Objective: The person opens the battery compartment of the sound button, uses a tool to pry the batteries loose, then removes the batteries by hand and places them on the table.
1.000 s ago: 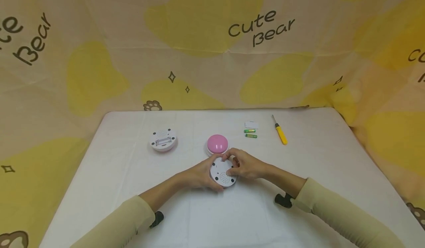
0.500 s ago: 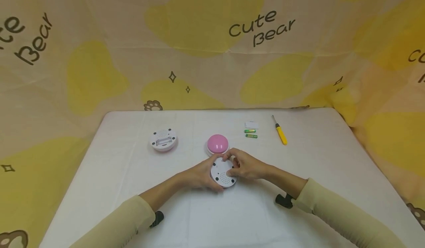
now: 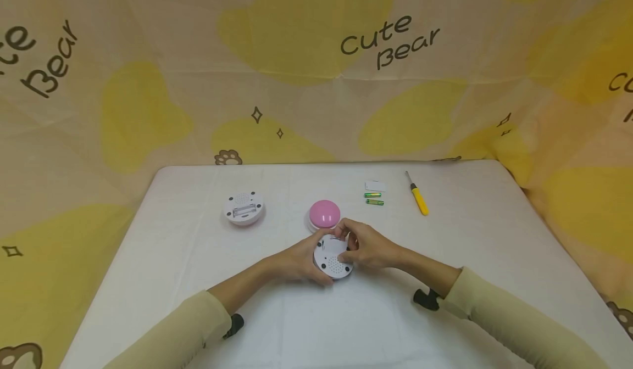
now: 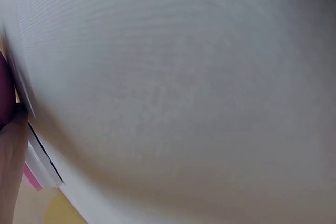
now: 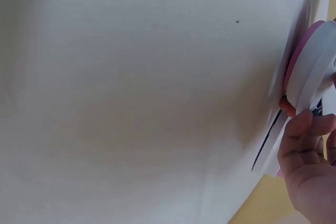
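A round white push button (image 3: 335, 264), pink on its other face, lies upside down near the table's middle. Its underside shows speaker holes and dark round feet. My left hand (image 3: 296, 260) grips its left rim between thumb and fingers. Curled over its upper right, my right hand (image 3: 370, 246) pinches the edge of the battery cover (image 3: 336, 243), which looks slightly raised. In the right wrist view the button (image 5: 310, 72) stands on edge-like tilt beside my right hand's fingers (image 5: 300, 129). Only part of my left hand (image 4: 11, 150) shows in the left wrist view.
Just behind stands a second button (image 3: 324, 214), pink side up. A third button (image 3: 244, 210) lies upside down at left, its battery compartment uncovered. Two green batteries (image 3: 374, 202), a small white cover (image 3: 375, 185) and a yellow-handled screwdriver (image 3: 418, 200) lie at back right.
My right fingertips have risen slightly at the button's upper edge, and the battery cover there looks lifted. The left hand stays where it was.
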A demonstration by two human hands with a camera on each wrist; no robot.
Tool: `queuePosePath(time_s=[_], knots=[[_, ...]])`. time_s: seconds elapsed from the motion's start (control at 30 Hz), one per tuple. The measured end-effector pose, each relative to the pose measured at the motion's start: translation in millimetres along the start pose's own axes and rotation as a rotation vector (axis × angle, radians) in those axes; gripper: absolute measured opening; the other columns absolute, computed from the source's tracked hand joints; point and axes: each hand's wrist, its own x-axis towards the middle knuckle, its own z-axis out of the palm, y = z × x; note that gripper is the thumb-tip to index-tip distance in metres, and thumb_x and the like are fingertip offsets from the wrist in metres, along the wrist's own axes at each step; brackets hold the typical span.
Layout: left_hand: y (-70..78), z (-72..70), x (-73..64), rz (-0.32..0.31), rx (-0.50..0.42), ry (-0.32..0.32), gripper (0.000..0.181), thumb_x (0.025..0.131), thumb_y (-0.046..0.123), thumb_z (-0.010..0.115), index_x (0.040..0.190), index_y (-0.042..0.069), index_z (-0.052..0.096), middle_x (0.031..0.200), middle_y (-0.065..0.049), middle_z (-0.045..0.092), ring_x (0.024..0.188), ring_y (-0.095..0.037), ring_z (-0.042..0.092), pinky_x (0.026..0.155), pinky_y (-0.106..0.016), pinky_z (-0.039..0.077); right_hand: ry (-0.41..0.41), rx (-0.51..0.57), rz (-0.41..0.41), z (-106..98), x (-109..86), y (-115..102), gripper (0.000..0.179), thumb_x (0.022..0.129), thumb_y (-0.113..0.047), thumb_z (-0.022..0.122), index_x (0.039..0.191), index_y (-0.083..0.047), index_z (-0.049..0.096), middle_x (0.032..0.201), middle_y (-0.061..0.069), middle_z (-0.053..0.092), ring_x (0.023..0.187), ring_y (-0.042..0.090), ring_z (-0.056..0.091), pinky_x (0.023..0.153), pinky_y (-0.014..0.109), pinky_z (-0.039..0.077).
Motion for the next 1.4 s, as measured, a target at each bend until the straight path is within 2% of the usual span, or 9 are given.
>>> queuePosePath(time_s=[0.13, 0.37, 0.57, 0.73, 0.9, 1.1, 1.4], knots=[[-0.5, 0.0, 0.4, -0.006, -0.008, 0.001, 0.101, 0.071, 0.007, 0.088, 0.151, 0.013, 0.026, 0.134, -0.003, 0.052, 0.116, -0.016, 0.051, 0.102, -0.033, 0.039, -0.001, 0.018, -0.019, -2, 0.9, 2, 0.038, 0.082, -0.001, 0.078, 0.111, -0.008, 0.053, 0.098, 0.004, 0.056, 0.075, 0.015, 0.050, 0.063, 0.021, 0.042], [-2.9, 0.0, 0.7, -0.008, -0.022, 0.008, 0.102, 0.071, 0.008, 0.089, 0.152, 0.014, 0.026, 0.133, -0.002, 0.053, 0.113, -0.016, 0.052, 0.101, -0.032, 0.038, 0.014, 0.028, -0.060, -3, 2.6, 2, 0.029, 0.086, 0.003, 0.071, 0.108, -0.007, 0.055, 0.098, 0.005, 0.058, 0.076, 0.017, 0.053, 0.067, 0.023, 0.045], [-2.4, 0.8, -0.2, -0.019, -0.022, 0.014, 0.100, 0.071, 0.007, 0.088, 0.151, 0.012, 0.027, 0.130, -0.002, 0.055, 0.111, -0.016, 0.054, 0.100, -0.032, 0.039, 0.009, 0.021, -0.057, -5, 2.8, 3, 0.022, 0.090, 0.002, 0.066, 0.106, -0.009, 0.057, 0.094, 0.003, 0.057, 0.079, 0.019, 0.052, 0.068, 0.024, 0.044], [-0.6, 0.9, -0.4, -0.028, -0.026, 0.018, 0.099, 0.071, 0.007, 0.088, 0.150, 0.013, 0.028, 0.131, -0.002, 0.055, 0.113, -0.016, 0.053, 0.103, -0.034, 0.037, 0.028, 0.017, -0.040, -11, 2.3, 5, 0.020, 0.092, 0.002, 0.060, 0.107, -0.011, 0.061, 0.096, 0.001, 0.060, 0.080, 0.021, 0.052, 0.068, 0.025, 0.044], [-1.2, 0.6, 0.5, -0.037, -0.026, 0.016, 0.101, 0.072, 0.008, 0.088, 0.151, 0.014, 0.026, 0.133, -0.001, 0.055, 0.116, -0.016, 0.052, 0.108, -0.038, 0.034, 0.081, 0.023, -0.008, -24, 1.4, 11, 0.017, 0.093, 0.001, 0.060, 0.108, -0.008, 0.062, 0.101, 0.004, 0.061, 0.081, 0.022, 0.053, 0.069, 0.025, 0.045], [-1.9, 0.9, 0.2, -0.070, -0.021, 0.022, 0.102, 0.072, 0.010, 0.089, 0.153, 0.014, 0.026, 0.130, -0.001, 0.055, 0.114, -0.016, 0.053, 0.107, -0.038, 0.035, 0.145, 0.015, 0.045, -41, 1.3, 22, 0.015, 0.094, 0.000, 0.062, 0.108, -0.004, 0.064, 0.104, 0.008, 0.062, 0.082, 0.023, 0.054, 0.069, 0.023, 0.048], [-0.9, 0.6, -0.6, -0.087, -0.037, 0.016, 0.103, 0.073, 0.010, 0.088, 0.154, 0.014, 0.025, 0.132, 0.000, 0.056, 0.114, -0.016, 0.053, 0.108, -0.040, 0.035, 0.187, -0.046, 0.092, -59, 0.2, 43, 0.015, 0.093, 0.002, 0.060, 0.107, -0.001, 0.063, 0.103, 0.012, 0.064, 0.084, 0.023, 0.055, 0.072, 0.023, 0.048]])
